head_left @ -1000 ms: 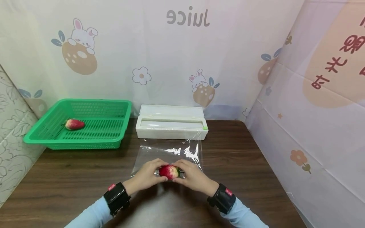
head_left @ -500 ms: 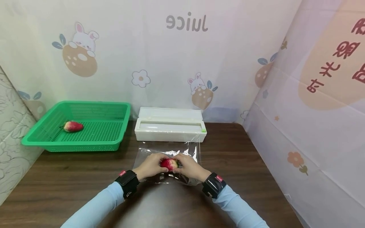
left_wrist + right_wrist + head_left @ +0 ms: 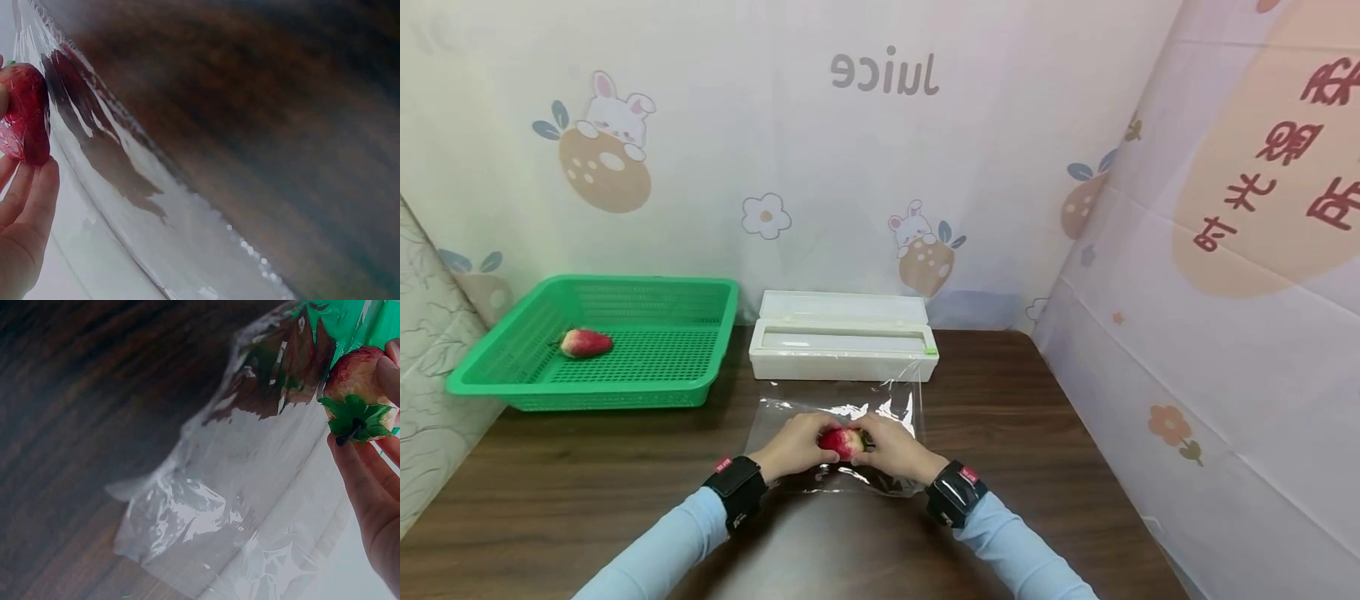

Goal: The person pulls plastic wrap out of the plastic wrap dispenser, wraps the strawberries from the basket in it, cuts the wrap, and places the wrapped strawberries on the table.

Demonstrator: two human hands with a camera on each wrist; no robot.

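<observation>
Compared with a second ago, your left hand (image 3: 793, 447) has moved farther from you, and the red fruit (image 3: 843, 443) and your right hand (image 3: 891, 450) have gone with it, so the fruit now sits nearer the white box (image 3: 842, 367). The near edge of the clear film (image 3: 887, 406) now shows on your side of the hands. Your view has tipped a little, so the backdrop and containers sit lower in it.

On your left, the green basket (image 3: 606, 398) holds a second fruit (image 3: 586, 343), lying on its side toward the left of its floor. Right of it stands the white box, lid (image 3: 844, 307) tipped up behind and a pale length showing in its long slot. Film runs from its front toward you, wrinkled and glossy.

Your left hand grips the fruit's red end, thumb on the near side, fingers on the far side. Your right hand pinches the end with the green leaves (image 3: 356, 415) and dark stem the same way. The fruit lies sideways between your hands, over the film; whether film wraps any of it, you cannot tell. Both forearms angle inward from the lower corners.
</observation>
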